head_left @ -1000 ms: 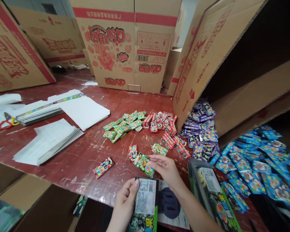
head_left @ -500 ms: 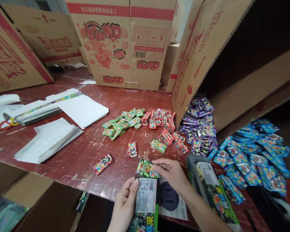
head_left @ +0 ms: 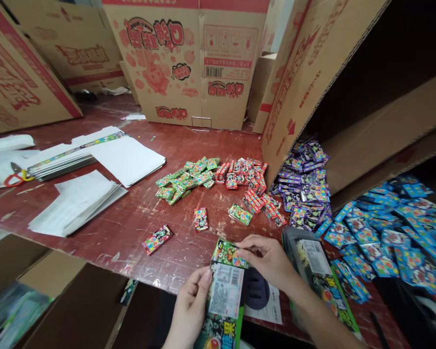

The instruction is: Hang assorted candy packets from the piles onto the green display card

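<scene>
My left hand (head_left: 192,305) grips a tall green and black bag (head_left: 224,305) with a white label, held upright at the table's near edge. My right hand (head_left: 271,259) pinches a small green candy packet (head_left: 228,253) right at the bag's top opening. On the red table (head_left: 138,218) beyond lie heaps of small packets: green ones (head_left: 183,179), red ones (head_left: 249,186), purple ones (head_left: 305,189) and blue ones (head_left: 381,237). A few loose packets (head_left: 200,219) lie closer to me.
A second green and black bag (head_left: 318,276) lies flat to the right of my hands. Stacks of white flat sheets (head_left: 76,201) and scissors (head_left: 16,177) are on the left. Large printed cardboard boxes (head_left: 196,63) stand behind and at right; an open one (head_left: 349,97) leans over the purple heap.
My right hand has carried the green packet from the table surface back toward me to the mouth of the bag. My left hand has kept hold of the bag.
</scene>
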Motion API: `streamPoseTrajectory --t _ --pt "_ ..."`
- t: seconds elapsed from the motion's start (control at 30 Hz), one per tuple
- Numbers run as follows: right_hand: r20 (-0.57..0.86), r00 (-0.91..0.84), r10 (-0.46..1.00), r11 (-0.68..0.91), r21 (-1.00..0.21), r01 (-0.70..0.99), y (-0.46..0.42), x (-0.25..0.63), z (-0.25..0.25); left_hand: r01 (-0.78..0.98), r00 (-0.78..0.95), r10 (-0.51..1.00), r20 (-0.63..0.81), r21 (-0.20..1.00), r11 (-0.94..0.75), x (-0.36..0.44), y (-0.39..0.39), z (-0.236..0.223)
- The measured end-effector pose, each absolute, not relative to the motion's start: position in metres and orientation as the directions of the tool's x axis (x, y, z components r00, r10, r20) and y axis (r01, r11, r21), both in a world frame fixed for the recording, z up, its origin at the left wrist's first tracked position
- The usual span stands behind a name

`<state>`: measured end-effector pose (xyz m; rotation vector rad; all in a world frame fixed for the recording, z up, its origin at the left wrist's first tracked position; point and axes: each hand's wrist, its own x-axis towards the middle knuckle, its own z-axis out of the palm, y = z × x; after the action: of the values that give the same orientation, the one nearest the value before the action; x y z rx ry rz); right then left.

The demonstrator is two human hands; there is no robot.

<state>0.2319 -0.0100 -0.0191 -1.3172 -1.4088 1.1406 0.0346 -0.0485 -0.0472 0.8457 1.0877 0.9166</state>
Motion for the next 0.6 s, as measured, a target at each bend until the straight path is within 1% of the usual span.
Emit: streamPoseTrajectory --t 0.13,0.27,0.33,0.4,0.47,0.53,0.6 --pt "0.006 -0.027 1.000 0.010 -0.988 0.156 -0.011 0.239 -0.024 -0.152 0.175 0.925 -0.336 0.920 0.363 0.034 -0.051 -0.044" --pt "-0.014 0.009 1.000 -0.016 -0.985 0.174 -0.012 0.249 -0.028 -0.133 0.120 0.936 -0.331 0.929 0.345 0.034 -0.051 -0.042" --pt "0.011 0.025 1.000 0.006 -0.983 0.182 -0.011 0.252 -0.024 -0.151 0.108 0.934 -0.341 0.923 0.354 0.035 -0.052 -0.042" --pt "0.064 -0.016 0.998 0.066 -0.976 0.207 -0.007 0.252 -0.016 -0.181 0.128 0.930 -0.344 0.914 0.363 0.037 -0.052 -0.042" --pt "0.087 -0.117 0.989 0.112 -0.967 0.230 -0.001 0.249 -0.007 -0.192 0.170 0.928 -0.330 0.913 0.360 0.040 -0.052 -0.042" --pt "0.083 -0.183 0.980 0.124 -0.967 0.224 0.005 0.245 0.000 -0.172 0.194 0.927 -0.320 0.920 0.353 0.041 -0.052 -0.041" --pt "0.075 -0.190 0.979 0.114 -0.972 0.206 0.009 0.241 0.001 -0.153 0.192 0.927 -0.323 0.923 0.353 0.040 -0.052 -0.039"
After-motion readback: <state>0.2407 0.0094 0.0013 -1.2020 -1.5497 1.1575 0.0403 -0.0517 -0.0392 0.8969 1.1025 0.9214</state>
